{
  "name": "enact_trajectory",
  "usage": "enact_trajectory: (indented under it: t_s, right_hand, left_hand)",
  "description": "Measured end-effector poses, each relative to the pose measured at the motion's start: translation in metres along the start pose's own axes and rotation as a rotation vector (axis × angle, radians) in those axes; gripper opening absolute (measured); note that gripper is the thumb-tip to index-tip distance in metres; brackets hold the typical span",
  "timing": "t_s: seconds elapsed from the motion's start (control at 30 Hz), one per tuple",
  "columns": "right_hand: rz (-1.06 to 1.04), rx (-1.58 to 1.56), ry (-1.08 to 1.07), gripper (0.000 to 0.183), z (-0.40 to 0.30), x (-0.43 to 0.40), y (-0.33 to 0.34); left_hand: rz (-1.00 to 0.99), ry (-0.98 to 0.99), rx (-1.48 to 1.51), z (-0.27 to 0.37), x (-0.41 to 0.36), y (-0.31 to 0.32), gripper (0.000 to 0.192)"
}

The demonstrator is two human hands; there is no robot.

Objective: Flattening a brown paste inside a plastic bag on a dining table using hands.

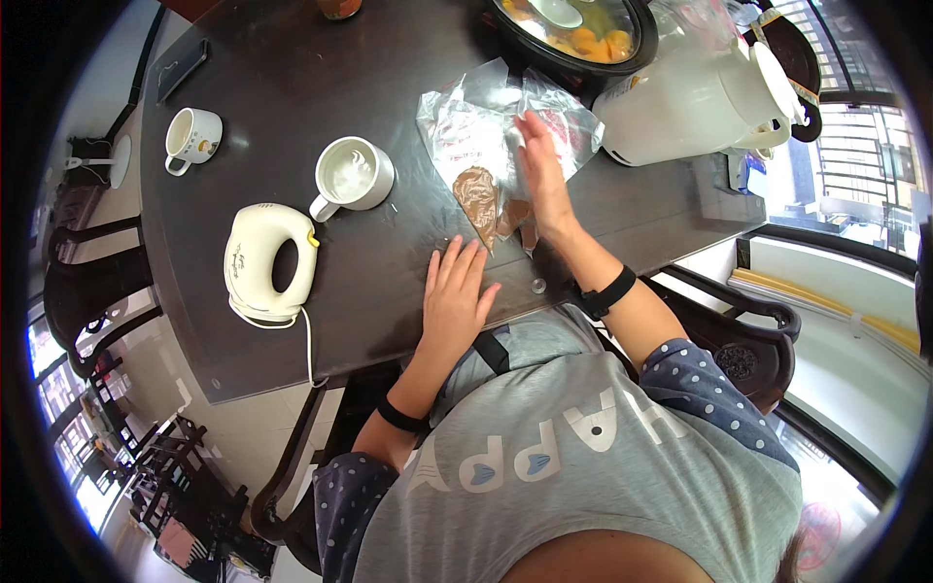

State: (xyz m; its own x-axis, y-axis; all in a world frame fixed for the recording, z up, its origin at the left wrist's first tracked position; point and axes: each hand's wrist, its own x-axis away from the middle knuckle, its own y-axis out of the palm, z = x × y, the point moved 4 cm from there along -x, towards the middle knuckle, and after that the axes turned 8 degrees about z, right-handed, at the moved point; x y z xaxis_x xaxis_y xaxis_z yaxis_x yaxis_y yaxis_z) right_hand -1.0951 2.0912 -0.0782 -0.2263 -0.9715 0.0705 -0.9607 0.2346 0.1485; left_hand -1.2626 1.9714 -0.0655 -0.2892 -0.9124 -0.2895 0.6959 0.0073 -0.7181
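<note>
My left hand (452,295) rests palm down near the front edge of the dark table (379,291), fingers spread, holding nothing. Just beyond its fingertips lies a clear plastic bag (466,138) with a brown substance (477,197) gathered in its pointed corner. My right hand (543,171) is over a second clear plastic bag (568,127), fingers extended; whether it presses on the plastic is not plain. Brown pieces (514,217) show beside its wrist. Left of the bags stand a white mug (355,173) with liquid in it and a cream electric hand mixer body (251,255) with a white cord.
A lidded black pot (645,36) with orange food stands at the far side. Beside it is a large whitish plastic jug (678,109). A smaller mug (195,135) and a dark phone-like object (182,69) lie toward the left edge. A small clear disc (539,286) is near the front edge.
</note>
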Motion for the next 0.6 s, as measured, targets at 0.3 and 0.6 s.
enact_trajectory:
  t_s: [0.3,0.6]
  right_hand:
    - [-0.230,0.001,0.960,0.062,0.046,0.034,0.036]
    - [-0.087,0.096,0.888,0.073,0.049,0.018,0.046]
  left_hand:
    - [-0.204,0.061,-0.177,-0.003,0.012,0.041,0.080]
    - [-0.216,0.015,-0.170,-0.001,0.010,0.041,0.086]
